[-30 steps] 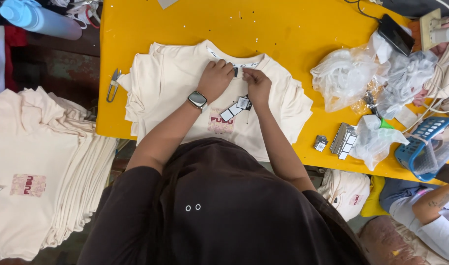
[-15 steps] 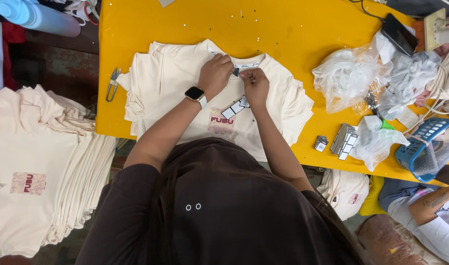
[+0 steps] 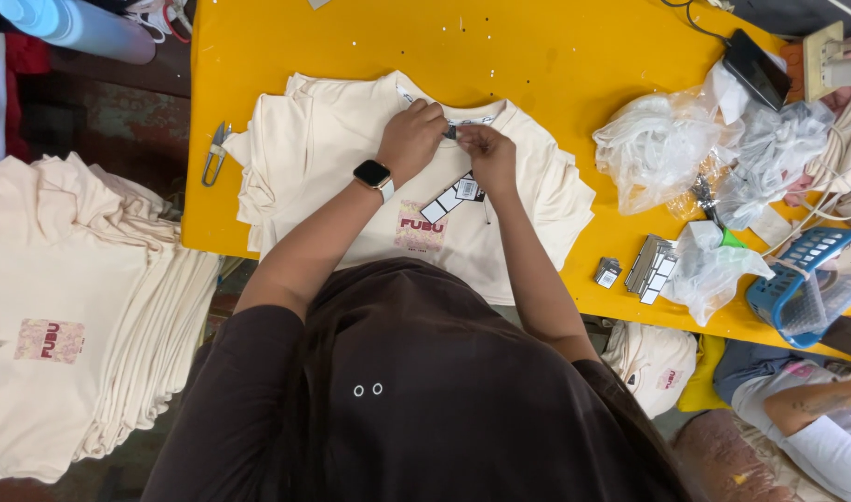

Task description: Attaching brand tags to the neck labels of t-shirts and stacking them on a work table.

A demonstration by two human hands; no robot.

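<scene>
- Head view: at the yellow table's (image 3: 574, 56) near edge, the left hand (image 3: 409, 139) and right hand (image 3: 486, 153) pinch together at the collar of a cream T-shirt (image 3: 332, 158), seemingly fastening hang tags (image 3: 453, 195).
- The next move likely calls for fine fingertip work.
- The shirt lies flat, collar toward the far edge, long axis running near to far.

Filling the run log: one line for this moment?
left hand at shirt collar | right hand at collar | tags on shirt

Snips (image 3: 215, 153), plastic bags (image 3: 662, 149), blue basket (image 3: 806, 288)
</scene>
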